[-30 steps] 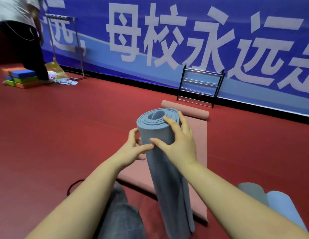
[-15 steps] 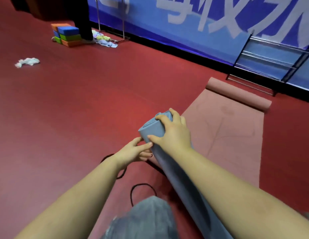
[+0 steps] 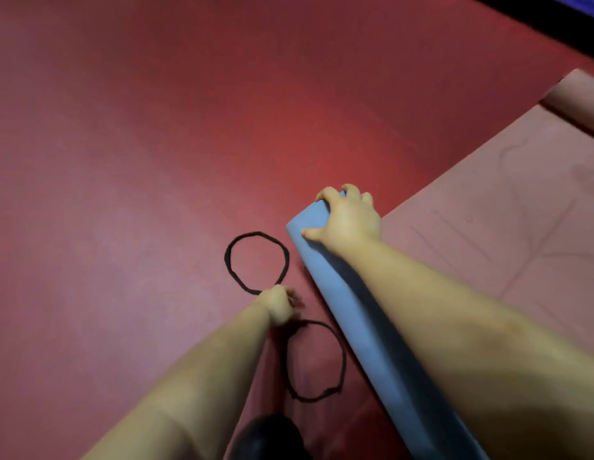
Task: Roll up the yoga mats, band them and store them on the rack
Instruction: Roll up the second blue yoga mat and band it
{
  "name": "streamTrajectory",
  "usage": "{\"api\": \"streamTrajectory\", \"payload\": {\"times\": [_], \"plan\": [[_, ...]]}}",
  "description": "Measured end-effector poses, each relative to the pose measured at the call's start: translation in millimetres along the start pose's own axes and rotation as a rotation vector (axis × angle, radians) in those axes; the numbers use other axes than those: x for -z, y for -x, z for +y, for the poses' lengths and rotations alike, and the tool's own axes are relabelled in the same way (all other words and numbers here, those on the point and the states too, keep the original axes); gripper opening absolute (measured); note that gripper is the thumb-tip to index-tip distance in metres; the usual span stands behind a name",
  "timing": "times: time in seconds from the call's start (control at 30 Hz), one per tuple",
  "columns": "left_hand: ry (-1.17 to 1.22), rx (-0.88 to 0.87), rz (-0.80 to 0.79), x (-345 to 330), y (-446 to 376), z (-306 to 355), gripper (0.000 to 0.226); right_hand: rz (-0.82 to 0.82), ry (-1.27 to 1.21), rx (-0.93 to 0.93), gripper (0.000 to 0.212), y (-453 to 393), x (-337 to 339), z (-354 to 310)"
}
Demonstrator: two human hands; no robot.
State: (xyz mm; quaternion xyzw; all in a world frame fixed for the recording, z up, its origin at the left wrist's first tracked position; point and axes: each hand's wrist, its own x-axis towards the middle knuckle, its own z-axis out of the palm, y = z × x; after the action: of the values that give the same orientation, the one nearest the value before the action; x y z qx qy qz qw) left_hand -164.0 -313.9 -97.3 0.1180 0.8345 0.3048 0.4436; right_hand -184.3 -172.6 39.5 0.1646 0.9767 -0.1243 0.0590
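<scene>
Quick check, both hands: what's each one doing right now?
Left hand: fingers curled, pinching the black band.
Right hand: gripping the rolled blue mat at its end.

No words, labels, brands or numbers can be read anywhere in this view. The flat pink foam yoga mat (image 3: 507,234) spread on the floor carries faint thin lines and a curved outline on its surface; these look like printed alignment markings rather than lettering, though the blur makes that hard to settle. The rolled blue-grey foam yoga mat (image 3: 352,313) shows a plain, unmarked surface.
</scene>
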Motion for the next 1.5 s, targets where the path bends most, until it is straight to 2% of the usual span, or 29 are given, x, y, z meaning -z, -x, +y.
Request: {"api": "streamTrajectory", "payload": {"times": [0.07, 0.1, 0.2, 0.37, 0.43, 0.5, 0.57, 0.6, 0.67, 0.73, 0.9, 1.13, 1.27, 1.4, 1.5], "plan": [[-0.299, 0.013, 0.042, -21, -9, -18, 0.043, -0.012, -0.001, 0.003, 0.060, -6, -11, 0], [-0.370, 0.022, 0.067, -30, -11, -25, 0.044, -0.020, -0.005, 0.005, 0.059, -7, -16, 0], [-0.367, 0.051, 0.203, -49, -15, -40, 0.030, -0.029, -0.019, 0.020, 0.057, -8, -28, -1], [-0.304, 0.090, 0.381, -45, -15, -41, 0.025, -0.038, -0.043, 0.032, 0.054, -8, -32, -3], [-0.088, 0.155, 0.512, -32, -16, -38, 0.018, -0.019, -0.048, 0.035, 0.054, -6, -29, -2], [0.388, 0.193, 0.614, -14, -16, -29, 0.003, 0.002, -0.051, 0.046, 0.054, -2, -24, -2], [0.883, 0.146, 0.670, 7, -6, -9, 0.015, 0.021, -0.053, 0.062, 0.055, 7, -14, -3], [1.085, 0.102, 0.677, 18, 0, 6, 0.017, 0.040, -0.055, 0.069, 0.056, 14, -6, -4], [1.379, 0.005, 0.586, 38, 20, 41, 0.013, 0.087, -0.070, 0.082, 0.056, 33, 15, -4], [1.445, -0.073, 0.464, 52, 49, 77, 0.014, 0.149, -0.090, 0.087, 0.056, 57, 41, -4], [1.280, -0.233, 0.393, 58, 137, 154, 0.018, 0.375, -0.152, 0.051, 0.056, 144, 123, 9], [0.902, -0.661, 0.315, 22, 286, 268, 0.022, 0.814, -0.300, -0.082, 0.057, 307, 220, 45], [0.650, -0.856, 0.301, -10, 358, 306, 0.024, 0.981, -0.419, -0.165, 0.054, 386, 237, 62], [0.444, -0.960, 0.310, -40, 401, 320, 0.022, 1.130, -0.533, -0.215, 0.052, 442, 228, 72], [0.289, -0.991, 0.299, -58, 421, 322, 0.019, 1.172, -0.556, -0.258, 0.055, 469, 219, 75]]}}
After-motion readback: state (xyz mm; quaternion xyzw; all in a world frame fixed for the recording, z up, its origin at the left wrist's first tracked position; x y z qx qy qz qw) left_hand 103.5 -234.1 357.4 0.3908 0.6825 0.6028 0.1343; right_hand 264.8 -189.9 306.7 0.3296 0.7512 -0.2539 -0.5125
